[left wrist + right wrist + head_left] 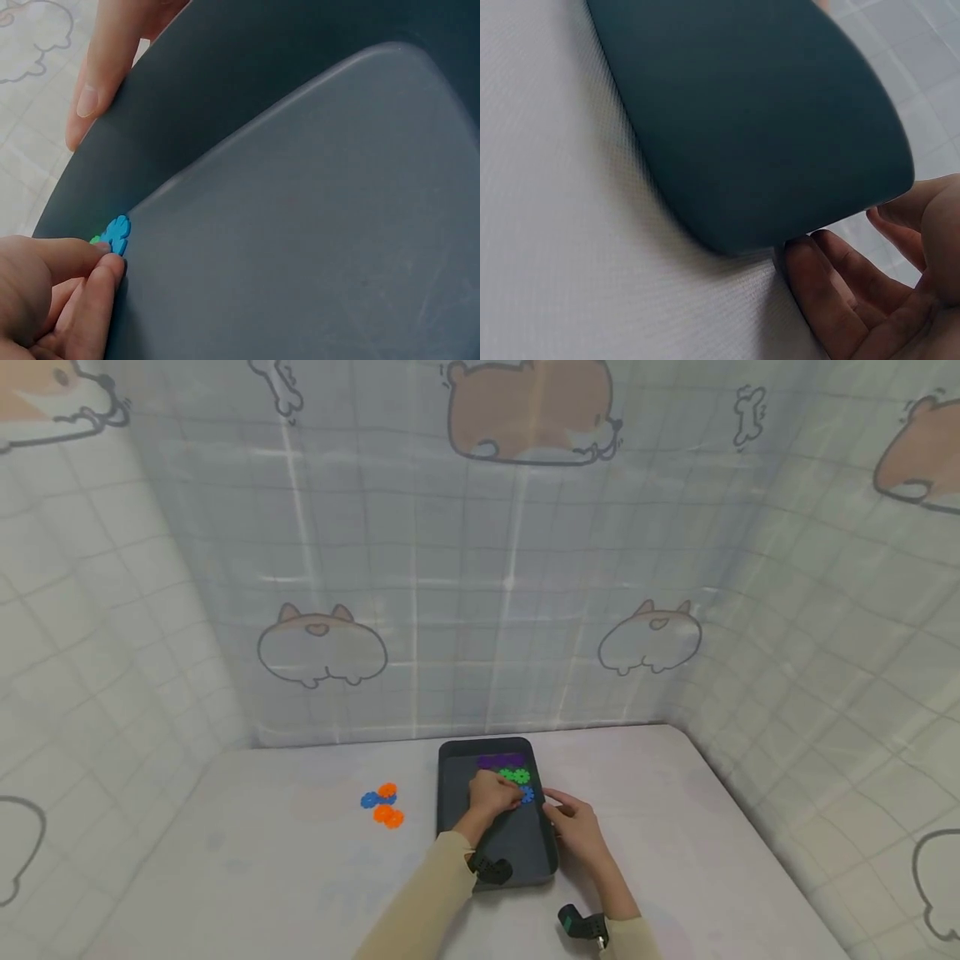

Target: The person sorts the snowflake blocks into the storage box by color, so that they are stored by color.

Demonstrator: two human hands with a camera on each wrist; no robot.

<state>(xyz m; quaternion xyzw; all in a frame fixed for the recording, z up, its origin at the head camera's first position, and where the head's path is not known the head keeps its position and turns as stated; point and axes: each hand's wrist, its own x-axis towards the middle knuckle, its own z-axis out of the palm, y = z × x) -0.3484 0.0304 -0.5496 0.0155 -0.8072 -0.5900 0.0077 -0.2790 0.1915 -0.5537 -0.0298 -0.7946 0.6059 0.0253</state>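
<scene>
Beige sleeves (420, 893) | hands (491, 793) (581, 831): left pinches scalloped blue piece (118, 227) | smooth tray (525, 847)

The left fingers (96, 300) partly hide a blue piece (118, 229); the left wrist view crops the tray (300, 195).

The left forearm (423, 902) is stretched forward and slanted toward the right; in the left hand (493, 792), thumb and fingertip are held in a pinch. The right forearm (615, 885) is angled leftward, and the right hand (578, 829) is held with fingers gently bent.
</scene>
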